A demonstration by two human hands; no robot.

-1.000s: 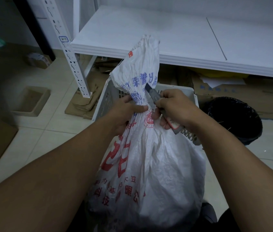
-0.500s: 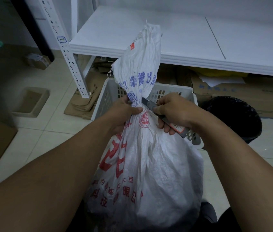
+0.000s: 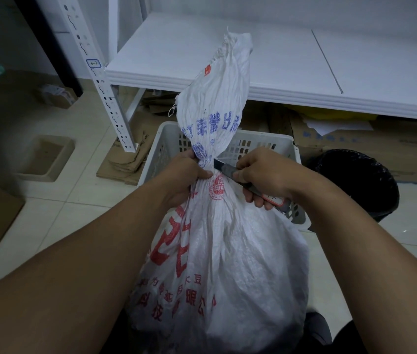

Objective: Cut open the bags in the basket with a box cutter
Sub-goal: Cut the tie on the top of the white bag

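White woven bag (image 3: 228,264) stands upright, its gathered neck clenched in the left hand (image 3: 184,177). Right hand (image 3: 263,177) grips a box cutter (image 3: 224,169), blade touching the neck just beside the left hand; basket (image 3: 266,144) behind both.

A storeroom or stock area: white steel shelving (image 3: 291,62) with a slotted upright (image 3: 105,103) carrying a small blue-framed label (image 3: 93,63) stands on a pale tiled floor (image 3: 74,213). Flattened cardboard cartons (image 3: 123,163) and printed boxes (image 3: 371,149) lie under its lowest board, with a perforated plastic basket (image 3: 261,140) in front and a black-lined waste bin (image 3: 355,185) beside it
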